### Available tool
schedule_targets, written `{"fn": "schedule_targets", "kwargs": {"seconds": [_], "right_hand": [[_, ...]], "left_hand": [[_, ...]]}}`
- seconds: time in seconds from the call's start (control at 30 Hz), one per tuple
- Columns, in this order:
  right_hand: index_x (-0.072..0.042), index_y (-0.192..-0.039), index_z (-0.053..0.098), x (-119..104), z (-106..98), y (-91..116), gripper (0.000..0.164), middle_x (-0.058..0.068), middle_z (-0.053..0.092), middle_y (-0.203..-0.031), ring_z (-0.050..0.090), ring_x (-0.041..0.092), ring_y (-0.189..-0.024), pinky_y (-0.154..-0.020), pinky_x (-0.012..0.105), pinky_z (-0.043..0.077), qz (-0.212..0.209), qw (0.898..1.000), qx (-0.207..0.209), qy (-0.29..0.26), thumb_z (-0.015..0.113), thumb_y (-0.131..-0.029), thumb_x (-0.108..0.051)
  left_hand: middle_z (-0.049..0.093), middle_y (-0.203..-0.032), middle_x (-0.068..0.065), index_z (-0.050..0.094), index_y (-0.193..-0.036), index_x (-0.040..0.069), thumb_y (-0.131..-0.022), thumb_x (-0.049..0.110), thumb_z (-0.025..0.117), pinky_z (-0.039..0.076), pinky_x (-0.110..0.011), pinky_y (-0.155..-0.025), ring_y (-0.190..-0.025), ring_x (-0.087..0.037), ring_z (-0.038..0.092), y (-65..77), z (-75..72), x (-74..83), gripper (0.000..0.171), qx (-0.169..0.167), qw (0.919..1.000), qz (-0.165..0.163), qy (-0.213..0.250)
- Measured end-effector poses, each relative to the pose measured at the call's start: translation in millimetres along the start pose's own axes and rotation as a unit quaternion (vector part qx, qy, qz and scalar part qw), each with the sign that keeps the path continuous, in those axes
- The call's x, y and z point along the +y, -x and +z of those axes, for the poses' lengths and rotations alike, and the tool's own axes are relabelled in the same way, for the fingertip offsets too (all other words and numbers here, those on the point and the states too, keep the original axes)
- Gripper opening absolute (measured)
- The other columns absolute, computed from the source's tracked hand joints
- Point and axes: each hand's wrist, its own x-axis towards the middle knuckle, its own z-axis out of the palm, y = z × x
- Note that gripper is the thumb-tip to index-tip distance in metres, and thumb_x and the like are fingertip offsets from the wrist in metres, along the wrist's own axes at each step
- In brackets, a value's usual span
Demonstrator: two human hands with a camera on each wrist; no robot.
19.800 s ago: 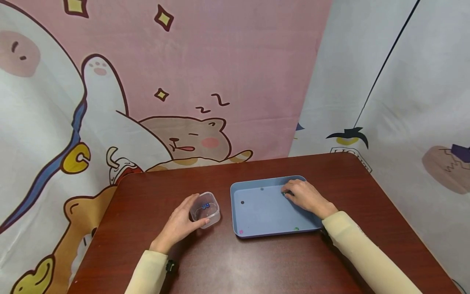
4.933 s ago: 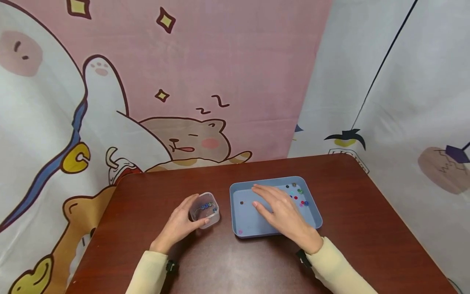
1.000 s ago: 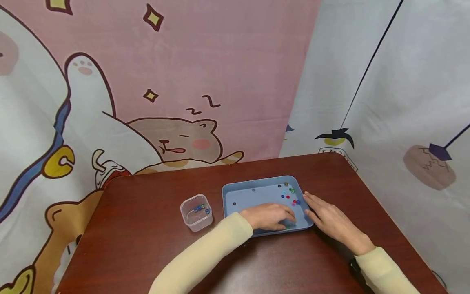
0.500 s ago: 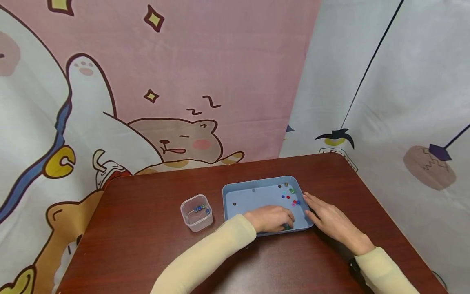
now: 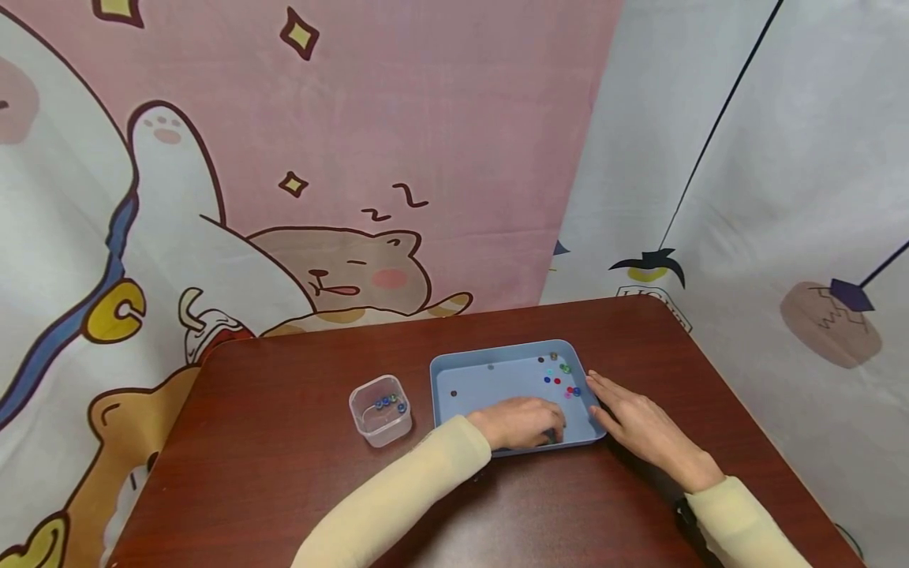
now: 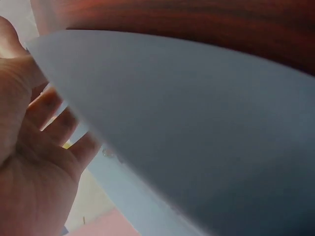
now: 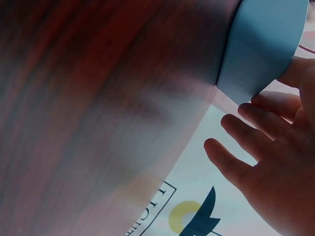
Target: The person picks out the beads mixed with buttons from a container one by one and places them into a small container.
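Observation:
A blue tray [image 5: 490, 410] lies on the table, seen from the outside in both wrist views. My left hand [image 5: 518, 422] reaches over its front edge with fingers curled down, thumb and fingertips closed around a green bead at the front right; the bead is now mostly hidden. In the left wrist view the tray wall hides these fingertips. My right hand [image 5: 642, 426] rests fingers extended against the tray's right side, holding nothing. Several small coloured beads, among them a red bead [image 5: 557, 381] and a green bead [image 5: 565, 368], lie at the tray's right end.
Left of the tray stands a clear plastic box [image 5: 379, 430] with several blue beads [image 5: 386, 402] and a thin clear string in it. A dark bead [image 5: 454, 394] lies at the tray's left. Behind the brown table [image 5: 298, 410] hangs a cartoon cloth [image 5: 454, 158].
The left hand has let go of the box and moved across into the tray, where its fingers have closed over the green bead. The right hand has moved to the tray's right side.

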Motion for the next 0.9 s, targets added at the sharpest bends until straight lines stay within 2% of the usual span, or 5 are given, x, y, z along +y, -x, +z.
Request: {"fn": "schedule_targets", "kwargs": {"seconds": [0.2,0.4,0.6,0.9], "right_hand": [[0.006,-0.148,0.051,-0.2,-0.7,-0.4,0.061,0.024,0.049,-0.153,0.055,0.042,-0.134,-0.099,0.057,0.051,0.004,1.000,-0.006,0.001,0.073,-0.097,-0.019],[0.005,-0.149,0.051,-0.1,-1.9,-0.2,0.061,0.024,0.048,-0.154,0.054,0.042,-0.135,-0.101,0.057,0.050,0.011,1.000,-0.016,0.001,0.073,-0.097,-0.020],[0.005,-0.149,0.051,-0.3,-2.9,-0.8,0.061,0.024,0.047,-0.155,0.053,0.043,-0.136,-0.101,0.058,0.049,0.014,1.000,-0.023,0.003,0.073,-0.098,-0.021],[0.006,-0.149,0.050,-1.5,-4.1,-0.9,0.060,0.025,0.047,-0.155,0.053,0.043,-0.135,-0.101,0.057,0.049,0.006,1.000,-0.020,-0.003,0.072,-0.098,-0.019]], "left_hand": [[0.069,-0.118,0.011,0.075,-0.109,0.019,-0.100,0.019,0.071,0.045,-0.012,-0.097,-0.108,0.001,0.061,14.9,-6.8,-0.1,0.010,0.026,0.9993,-0.017,0.019],[0.067,-0.132,0.002,0.077,-0.113,0.017,-0.100,0.024,0.071,0.044,-0.017,-0.104,-0.121,-0.005,0.061,37.8,-18.8,0.3,0.016,0.067,0.9960,-0.038,0.044],[0.065,-0.138,-0.001,0.077,-0.116,0.015,-0.099,0.025,0.072,0.044,-0.022,-0.108,-0.128,-0.009,0.059,59.5,-24.0,-1.3,0.020,0.121,0.9893,-0.050,0.065],[0.061,-0.142,0.002,0.076,-0.113,0.017,-0.100,0.027,0.071,0.045,-0.029,-0.109,-0.131,-0.011,0.057,92.4,-25.7,-1.1,0.017,0.170,0.9791,-0.092,0.061]]}}
